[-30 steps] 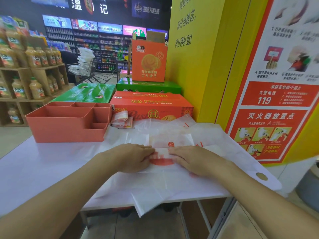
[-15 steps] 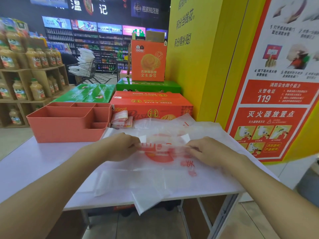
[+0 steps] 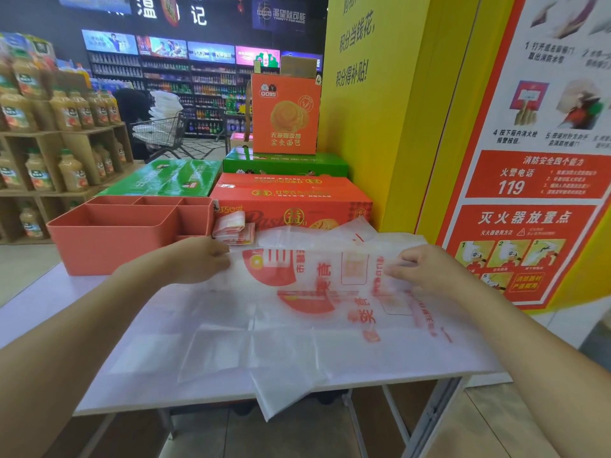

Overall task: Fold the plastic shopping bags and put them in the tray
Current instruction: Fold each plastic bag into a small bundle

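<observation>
A translucent white plastic bag with red print (image 3: 317, 279) is stretched between my hands above the white table (image 3: 66, 309). My left hand (image 3: 198, 259) pinches its left edge and my right hand (image 3: 420, 269) pinches its right edge, both lifted off the table. More flat bags (image 3: 251, 352) lie spread beneath, one corner hanging over the front edge. The orange tray (image 3: 129, 233) with several compartments stands at the back left. A small folded bag (image 3: 231, 229) lies just right of the tray.
Red (image 3: 291, 200) and green boxes (image 3: 165, 180) are stacked behind the table. A yellow pillar (image 3: 380, 127) and a fire-safety poster (image 3: 535, 180) stand close on the right. Shelves of juice bottles (image 3: 49, 133) fill the left.
Both hands left the table where they pressed the bag together. They moved apart and up, lifting the printed bag and spreading it wide.
</observation>
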Available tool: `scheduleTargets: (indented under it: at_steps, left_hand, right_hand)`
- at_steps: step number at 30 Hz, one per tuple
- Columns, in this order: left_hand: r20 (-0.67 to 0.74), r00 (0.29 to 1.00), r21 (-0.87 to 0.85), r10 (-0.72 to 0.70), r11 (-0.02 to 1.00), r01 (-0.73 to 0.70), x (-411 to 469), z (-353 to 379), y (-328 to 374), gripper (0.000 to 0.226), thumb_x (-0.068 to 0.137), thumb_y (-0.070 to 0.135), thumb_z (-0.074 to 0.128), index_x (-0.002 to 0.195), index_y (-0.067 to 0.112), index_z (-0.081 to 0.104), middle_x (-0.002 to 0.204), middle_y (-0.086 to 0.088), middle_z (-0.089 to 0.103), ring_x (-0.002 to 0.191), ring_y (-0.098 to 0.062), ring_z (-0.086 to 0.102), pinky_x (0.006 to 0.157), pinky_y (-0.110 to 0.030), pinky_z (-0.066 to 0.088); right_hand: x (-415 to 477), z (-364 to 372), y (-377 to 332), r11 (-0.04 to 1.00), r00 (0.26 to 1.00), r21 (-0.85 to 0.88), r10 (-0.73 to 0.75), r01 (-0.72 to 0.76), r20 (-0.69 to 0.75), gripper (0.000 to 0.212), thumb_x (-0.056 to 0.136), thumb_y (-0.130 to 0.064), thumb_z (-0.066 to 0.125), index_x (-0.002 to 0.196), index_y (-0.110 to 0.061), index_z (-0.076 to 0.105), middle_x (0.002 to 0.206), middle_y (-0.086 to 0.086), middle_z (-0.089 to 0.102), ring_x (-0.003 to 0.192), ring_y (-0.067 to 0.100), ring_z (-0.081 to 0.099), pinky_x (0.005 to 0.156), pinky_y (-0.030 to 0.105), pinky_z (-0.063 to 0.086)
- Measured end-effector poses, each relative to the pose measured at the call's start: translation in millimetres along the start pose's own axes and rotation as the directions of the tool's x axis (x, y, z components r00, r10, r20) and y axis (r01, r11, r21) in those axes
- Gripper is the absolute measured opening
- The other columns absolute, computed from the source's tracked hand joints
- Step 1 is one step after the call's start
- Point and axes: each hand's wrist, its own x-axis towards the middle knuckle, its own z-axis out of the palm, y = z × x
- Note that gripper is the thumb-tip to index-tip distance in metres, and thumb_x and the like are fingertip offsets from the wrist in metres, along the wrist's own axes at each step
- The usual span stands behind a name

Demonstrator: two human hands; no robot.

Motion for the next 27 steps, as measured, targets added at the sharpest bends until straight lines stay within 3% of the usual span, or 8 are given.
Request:
scheduleTargets:
  at_steps: [4, 7, 8, 10, 12, 19, 23, 27]
  left_hand:
    - [-0.056, 0.998, -0.057, -0.029, 0.998, 0.026, 8.7, 3.9, -13.9, 0.022, 0.096, 0.027, 0.059, 0.079, 0.015, 0.065, 0.082, -0.002, 0.064, 0.081, -0.024, 0.06, 0.069, -0.031, 0.044]
    - [-0.091, 0.993, 0.014, -0.081, 0.996, 0.083, 14.9, 9.2, -21.0, 0.024, 0.09, 0.042, 0.065, 0.078, 0.021, 0.066, 0.081, 0.001, 0.064, 0.079, -0.021, 0.059, 0.07, -0.03, 0.045]
    - [-0.108, 0.988, 0.051, -0.108, 0.992, 0.114, 16.5, 11.2, -22.8, 0.028, 0.088, 0.047, 0.065, 0.08, 0.02, 0.067, 0.083, 0.001, 0.064, 0.08, -0.02, 0.059, 0.069, -0.03, 0.045]
    - [-0.138, 0.977, 0.093, -0.16, 0.981, 0.173, 18.4, 14.1, -24.5, 0.036, 0.084, 0.054, 0.067, 0.076, 0.019, 0.066, 0.082, 0.0, 0.063, 0.074, -0.018, 0.057, 0.062, -0.028, 0.041]
    - [-0.135, 0.969, 0.1, -0.208, 0.97, 0.222, 18.8, 14.1, -24.9, 0.042, 0.08, 0.059, 0.069, 0.071, 0.018, 0.064, 0.079, 0.0, 0.064, 0.065, -0.015, 0.059, 0.054, -0.026, 0.04]
    - [0.031, 0.929, -0.092, -0.368, 0.925, 0.369, 18.5, -2.2, -16.4, 0.031, 0.084, 0.038, 0.075, 0.095, 0.009, 0.068, 0.073, -0.009, 0.073, 0.054, -0.022, 0.072, 0.057, -0.033, 0.061]
    - [0.089, 0.909, 0.039, -0.406, 0.914, 0.404, 13.2, -7.3, -16.1, 0.028, 0.08, 0.041, 0.072, 0.08, 0.013, 0.073, 0.064, 0.004, 0.074, 0.061, -0.017, 0.072, 0.068, -0.028, 0.055]
    - [-0.236, 0.909, 0.421, -0.345, 0.806, 0.415, 4.6, 2.3, 0.2, 0.028, 0.076, 0.048, 0.07, 0.088, 0.023, 0.062, 0.084, 0.008, 0.061, 0.079, -0.019, 0.06, 0.072, -0.029, 0.042]
  right_hand:
    - [8.2, 6.4, 10.3, 0.996, 0.995, 0.047, 0.083, -0.081, -0.047, 0.056, 0.084, -0.048, 0.077, 0.084, 0.006, 0.061, 0.076, 0.018, 0.052, 0.07, 0.03, 0.055, 0.061, 0.031, 0.03]
    - [11.2, 15.3, 11.5, 0.991, 0.989, 0.069, 0.121, -0.116, -0.084, 0.062, 0.086, -0.049, 0.076, 0.129, -0.005, 0.065, 0.135, 0.011, 0.064, 0.127, 0.032, 0.057, 0.095, 0.037, 0.043]
    - [12.7, 17.7, 12.0, 0.992, 0.989, 0.055, 0.12, -0.116, -0.083, 0.061, 0.087, -0.048, 0.075, 0.128, -0.004, 0.065, 0.132, 0.013, 0.065, 0.124, 0.031, 0.058, 0.098, 0.038, 0.044]
    - [15.8, 21.3, 16.7, 0.994, 0.988, 0.013, 0.111, -0.11, -0.106, 0.036, 0.087, -0.044, 0.076, 0.093, -0.01, 0.067, 0.087, 0.008, 0.064, 0.085, 0.024, 0.06, 0.074, 0.035, 0.047]
    - [16.1, 24.6, 18.5, 0.994, 0.987, 0.037, 0.109, -0.105, -0.114, 0.045, 0.086, -0.038, 0.079, 0.067, -0.017, 0.044, 0.062, -0.001, 0.041, 0.059, 0.019, 0.039, 0.055, 0.031, 0.029]
    - [18.6, 27.1, 24.7, 0.987, 0.98, -0.075, 0.13, -0.143, -0.148, 0.041, 0.089, -0.032, 0.075, 0.071, -0.017, 0.042, 0.064, 0.001, 0.048, 0.06, 0.02, 0.046, 0.054, 0.031, 0.029]
    - [16.6, 24.5, 25.6, 0.965, 0.98, -0.189, 0.162, -0.182, -0.119, 0.037, 0.091, -0.039, 0.071, 0.118, -0.022, 0.052, 0.106, 0.0, 0.059, 0.098, 0.025, 0.058, 0.07, 0.034, 0.045]
    - [16.2, 25.1, 20.7, 0.931, 0.978, -0.321, 0.125, -0.173, -0.166, 0.076, 0.09, -0.039, 0.071, 0.152, -0.019, 0.032, 0.149, 0.009, 0.043, 0.136, 0.031, 0.041, 0.108, 0.047, 0.042]
